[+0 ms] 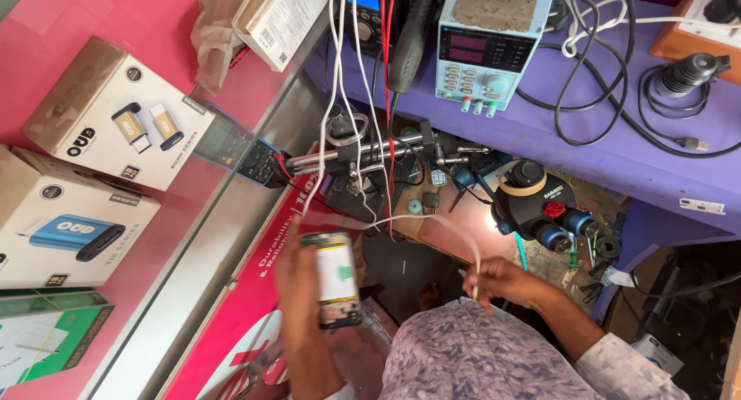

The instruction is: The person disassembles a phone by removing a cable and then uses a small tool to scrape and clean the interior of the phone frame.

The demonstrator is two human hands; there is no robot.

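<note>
My left hand [297, 280] holds an opened phone [336, 280] upright, its back cover off so the battery and boards show. It is blurred by motion. My right hand [498, 280] pinches the end of a thin white cable [417, 219] that arcs up and left toward a bundle of hanging wires. Between my two hands lies a dark work mat [401, 265]. My patterned shirt fills the bottom of the view.
A microscope head [540, 207] on a metal arm [363, 151] stands over the bench. Behind it, a bench power supply [482, 53] and tangled black cables [610, 84] sit on a purple shelf. Product boxes [116, 114] lie on the pink counter at left, beside a multimeter [251, 157].
</note>
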